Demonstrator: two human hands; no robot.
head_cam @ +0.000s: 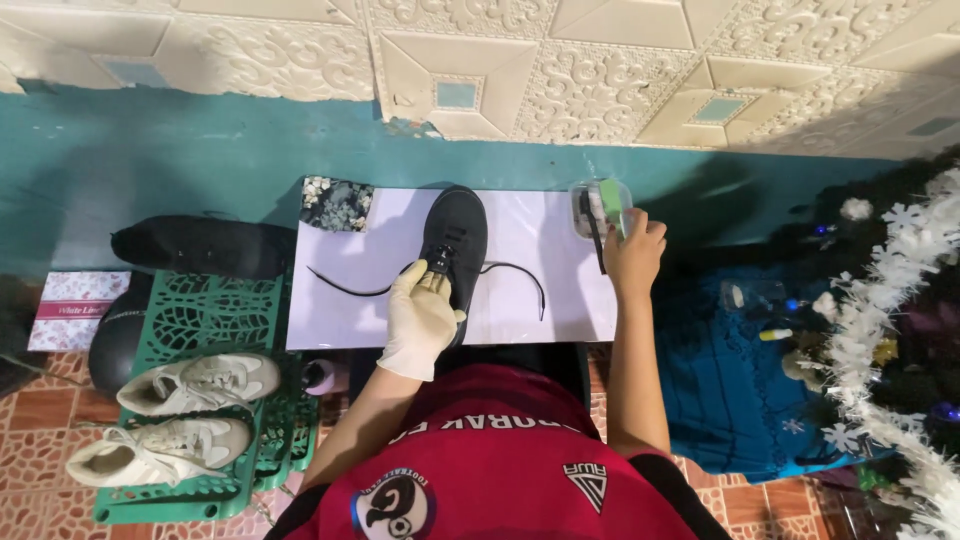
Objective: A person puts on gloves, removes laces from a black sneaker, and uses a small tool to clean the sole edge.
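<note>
A black shoe (455, 240) lies on a white board (530, 300), toe pointing away from me, with its black laces (520, 275) trailing out to both sides. My left hand (420, 318), in a pale glove, grips the shoe's heel end. My right hand (633, 252) is bare and reaches to the board's far right corner, holding a green-handled brush (611, 206) over a small clear container (590, 210).
A floral cloth (336, 204) lies at the board's far left corner. To the left, a pair of white sneakers (180, 415) rests on a green plastic rack (215, 310), beside a black shoe (200, 245). A blue cloth (740, 390) and tinsel decorations (900, 300) lie on the right.
</note>
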